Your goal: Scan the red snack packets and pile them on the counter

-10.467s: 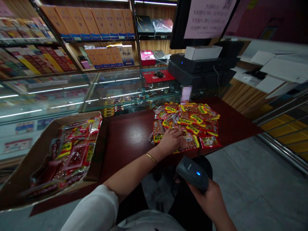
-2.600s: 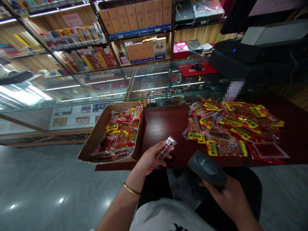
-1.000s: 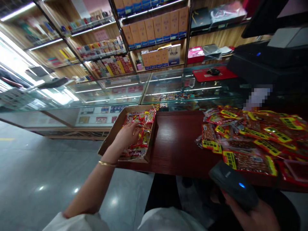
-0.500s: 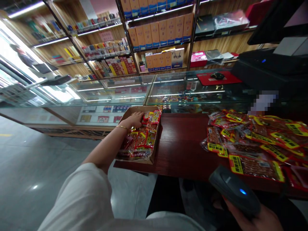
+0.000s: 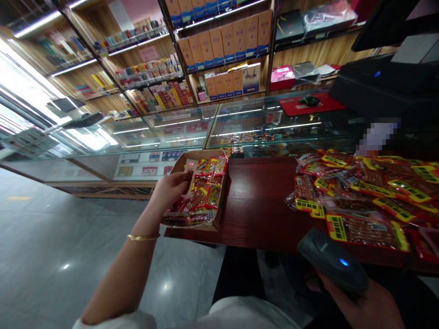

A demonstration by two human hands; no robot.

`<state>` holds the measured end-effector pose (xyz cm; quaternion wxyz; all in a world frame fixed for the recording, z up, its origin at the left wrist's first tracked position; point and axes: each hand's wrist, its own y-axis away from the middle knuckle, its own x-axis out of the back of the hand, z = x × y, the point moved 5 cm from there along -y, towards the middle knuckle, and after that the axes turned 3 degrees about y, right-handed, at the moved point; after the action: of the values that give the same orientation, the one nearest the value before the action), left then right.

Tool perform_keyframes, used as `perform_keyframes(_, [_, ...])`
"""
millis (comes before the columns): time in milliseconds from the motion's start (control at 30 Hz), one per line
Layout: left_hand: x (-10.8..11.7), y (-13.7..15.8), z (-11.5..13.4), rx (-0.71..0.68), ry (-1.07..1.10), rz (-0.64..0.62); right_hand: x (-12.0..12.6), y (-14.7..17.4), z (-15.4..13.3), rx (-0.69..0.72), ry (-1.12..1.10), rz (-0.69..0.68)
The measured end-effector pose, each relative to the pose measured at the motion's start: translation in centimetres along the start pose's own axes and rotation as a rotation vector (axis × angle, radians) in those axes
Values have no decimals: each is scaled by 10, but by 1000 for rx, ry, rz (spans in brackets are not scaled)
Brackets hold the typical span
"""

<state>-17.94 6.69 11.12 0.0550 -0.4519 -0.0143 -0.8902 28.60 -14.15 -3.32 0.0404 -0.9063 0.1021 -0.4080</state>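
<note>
My left hand [image 5: 170, 191] is closed on a small clear snack packet [image 5: 190, 177] with a red-and-white label, held above the cardboard box [image 5: 224, 201]. Red and yellow snack packets [image 5: 207, 194] fill that box, which stands at the left end of the dark red wooden table [image 5: 260, 201]. In my right hand [image 5: 368, 299] is a black barcode scanner [image 5: 332, 262] with a blue light glowing on top. It is low in front of the table, its head pointing up and left. The fingers under the scanner's grip are partly hidden.
A large pile of red and yellow snack packets [image 5: 370, 189] covers the table's right side. Behind stands a glass display counter [image 5: 164, 130] bearing a red mouse pad [image 5: 325, 108] with a mouse [image 5: 309, 100]. Black checkout equipment [image 5: 380, 87] is at right; shelves of boxes [image 5: 222, 43] line the wall.
My left hand has drawn back from the far part of the box toward me and now grips a snack packet lifted out. The right hand with the scanner has hardly moved.
</note>
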Motion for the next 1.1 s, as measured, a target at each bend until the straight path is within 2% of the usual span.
perform_keyframes(33, [-3,16,8,31,261,-39,-1,0,0,2,3,8])
perform_keyframes(100, [-24,47,28,106,761,-190,-2,0,-2,18,0,31])
perform_keyframes(200, [-82,85,61,191,1244,-393,-1,1,-10,69,-19,52])
perform_keyframes(267, [-129,100,77,257,1440,-473,2,3,-18,98,-34,58])
perform_keyframes(367, [-200,110,89,457,1615,-663,7,6,-29,119,-71,48])
perform_keyframes(467, [-243,104,90,573,1713,-863,12,8,-37,114,-77,34])
perform_keyframes(633, [-256,80,80,426,1666,-946,13,8,-43,104,-75,-20])
perform_keyframes(833, [-260,80,82,347,1586,-1001,1,20,-46,116,-91,12])
perform_keyframes(1000, [-256,75,86,263,1696,-862,-10,30,-51,69,-111,26])
perform_keyframes(1100, [-257,73,87,263,1696,-880,-11,27,-56,78,-99,-23])
